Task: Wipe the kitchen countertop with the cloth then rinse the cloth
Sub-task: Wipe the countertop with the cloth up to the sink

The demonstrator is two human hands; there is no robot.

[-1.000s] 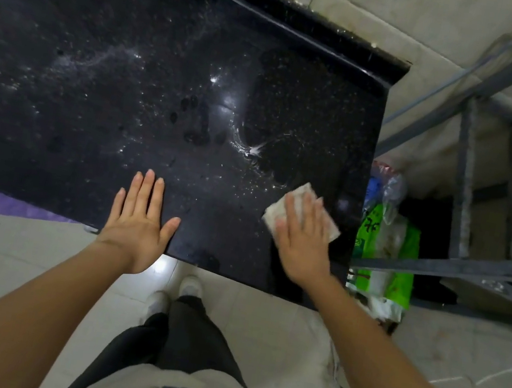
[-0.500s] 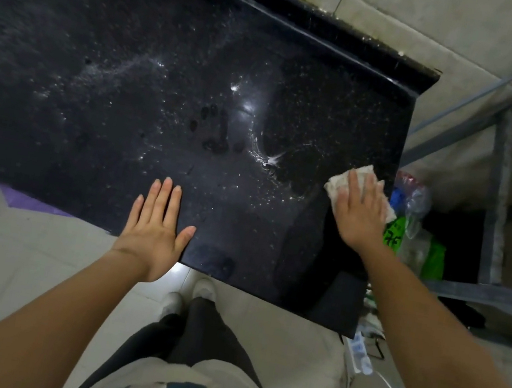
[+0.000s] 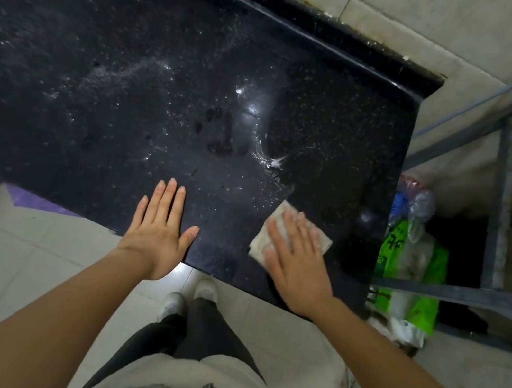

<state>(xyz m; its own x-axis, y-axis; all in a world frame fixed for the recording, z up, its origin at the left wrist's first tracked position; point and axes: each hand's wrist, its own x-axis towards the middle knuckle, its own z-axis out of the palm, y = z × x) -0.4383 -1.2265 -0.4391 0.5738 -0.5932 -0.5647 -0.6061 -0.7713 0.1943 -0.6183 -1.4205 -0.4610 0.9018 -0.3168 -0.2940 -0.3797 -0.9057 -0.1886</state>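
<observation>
A black speckled countertop (image 3: 165, 77) fills the upper left, with wet streaks and white specks near its middle. A folded whitish cloth (image 3: 280, 223) lies near the counter's front right corner. My right hand (image 3: 295, 261) presses flat on the cloth with straight fingers, covering most of it. My left hand (image 3: 160, 228) rests flat on the counter's front edge, fingers straight, holding nothing.
A grey metal rack (image 3: 499, 207) stands right of the counter, with green and clear plastic bags (image 3: 412, 264) beneath it. A tiled wall runs behind the counter. Pale floor tiles and my legs and shoes (image 3: 193, 295) are below the front edge.
My right hand has slid the cloth from the counter's right edge back toward me and left, to near the front edge. My left hand stayed flat in place.
</observation>
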